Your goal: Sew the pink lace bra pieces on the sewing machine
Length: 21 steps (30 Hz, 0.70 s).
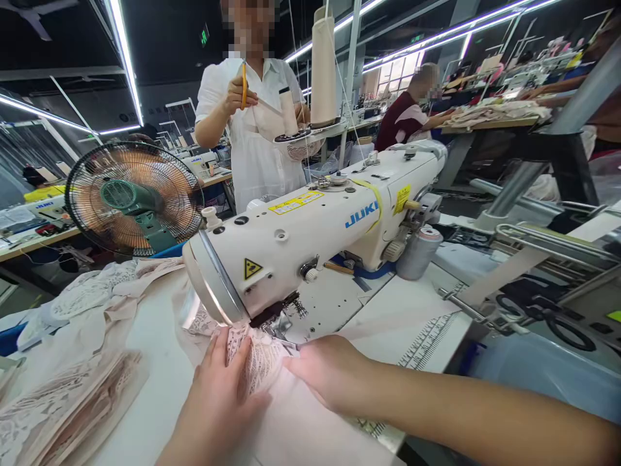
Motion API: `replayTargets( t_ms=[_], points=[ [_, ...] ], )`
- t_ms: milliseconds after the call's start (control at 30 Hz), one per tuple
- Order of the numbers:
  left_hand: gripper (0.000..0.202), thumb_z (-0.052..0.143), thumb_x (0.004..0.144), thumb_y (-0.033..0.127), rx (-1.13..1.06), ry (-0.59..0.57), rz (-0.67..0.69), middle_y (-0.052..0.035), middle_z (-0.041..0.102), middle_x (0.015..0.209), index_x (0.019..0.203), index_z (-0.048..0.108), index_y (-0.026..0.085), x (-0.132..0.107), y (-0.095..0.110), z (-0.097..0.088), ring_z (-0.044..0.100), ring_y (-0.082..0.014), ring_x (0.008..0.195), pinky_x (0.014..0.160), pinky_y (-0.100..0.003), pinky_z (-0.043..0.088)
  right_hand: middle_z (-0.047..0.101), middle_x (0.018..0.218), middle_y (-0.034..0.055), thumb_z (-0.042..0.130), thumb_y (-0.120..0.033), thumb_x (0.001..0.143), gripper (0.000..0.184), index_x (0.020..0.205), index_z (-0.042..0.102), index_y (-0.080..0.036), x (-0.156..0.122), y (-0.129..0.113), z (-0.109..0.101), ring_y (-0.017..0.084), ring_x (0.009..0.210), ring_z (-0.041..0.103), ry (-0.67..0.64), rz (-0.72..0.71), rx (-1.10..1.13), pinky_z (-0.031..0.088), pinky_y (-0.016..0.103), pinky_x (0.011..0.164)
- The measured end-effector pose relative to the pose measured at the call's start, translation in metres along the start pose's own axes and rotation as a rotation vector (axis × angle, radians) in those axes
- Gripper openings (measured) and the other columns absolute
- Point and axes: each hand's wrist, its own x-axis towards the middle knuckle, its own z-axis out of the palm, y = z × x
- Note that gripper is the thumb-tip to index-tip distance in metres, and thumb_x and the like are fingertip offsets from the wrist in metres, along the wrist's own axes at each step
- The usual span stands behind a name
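Observation:
A white sewing machine (301,226) marked JUKI stands in front of me. Pale pink lace fabric (264,369) lies under its needle area, with a plain pale panel spreading toward me. My left hand (223,388) rests on the lace, left of the needle, its fingers flat and apart. On the other side, my right hand (334,372) is closed, thumb pressed on the edge of the fabric. What lies inside its curled fingers is hidden. A pale band (398,320) runs from the right toward the needle area.
Piled lace pieces (72,401) lie to the left. A fan (133,200) stands behind them. Right are a metal strip guide (485,317), black-handled scissors (553,317) and a grey thread cone (420,252). Across the machine stands a person in white (262,129) holding yellow-handled scissors (244,87).

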Motion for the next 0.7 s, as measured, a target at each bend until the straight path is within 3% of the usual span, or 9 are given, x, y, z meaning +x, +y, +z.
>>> replayTargets(
  t_ms=[200,333,467,567,700],
  points=[
    [0.076,0.055,0.075,0.049,-0.041,0.089,0.041,-0.0190,0.019,0.150,0.141,0.036,0.019,0.016,-0.023,0.010,0.018,-0.0364,0.139,0.109,-0.048,0.028,0.064,0.070,0.0041,0.060,-0.010,0.064,0.041,0.103,0.054,-0.020,0.013,-0.010,-0.003,0.025,0.063,0.063,-0.051,0.045,-0.057,0.033,0.027,0.046],
    [0.069,0.057,0.074,0.048,-0.087,0.214,0.115,-0.0180,0.034,0.140,0.135,0.046,0.018,0.025,-0.037,0.015,0.029,-0.0373,0.133,0.104,-0.051,0.034,0.065,0.071,0.0066,0.064,-0.006,0.057,0.068,0.122,0.049,-0.020,0.023,-0.017,0.001,0.029,0.065,0.064,-0.053,0.089,-0.081,0.041,0.031,0.051],
    [0.057,0.054,0.079,0.047,-0.124,0.288,0.192,-0.0146,0.043,0.129,0.130,0.049,0.020,0.031,-0.047,0.016,0.037,-0.0345,0.126,0.102,-0.052,0.037,0.068,0.083,0.0142,0.066,-0.002,0.053,0.091,0.138,0.038,-0.016,0.028,-0.021,0.003,0.034,0.073,0.064,-0.065,0.107,-0.037,0.044,0.036,0.055],
    [0.052,0.052,0.081,0.049,-0.130,0.304,0.192,-0.0120,0.047,0.121,0.126,0.051,0.022,0.034,-0.051,0.016,0.042,-0.0324,0.120,0.097,-0.051,0.041,0.069,0.085,0.0142,0.065,-0.002,0.052,0.093,0.139,0.037,-0.014,0.027,-0.021,0.003,0.034,0.071,0.064,-0.066,0.096,-0.024,0.043,0.037,0.052],
    [0.046,0.052,0.082,0.048,-0.120,0.390,0.183,-0.0108,0.049,0.111,0.118,0.055,0.020,0.039,-0.051,0.019,0.047,-0.0295,0.109,0.092,-0.047,0.045,0.067,0.088,0.0132,0.062,0.000,0.051,0.077,0.126,0.050,-0.016,0.022,-0.020,0.002,0.033,0.071,0.063,0.011,0.061,-0.027,0.039,0.033,0.049]
  ],
)
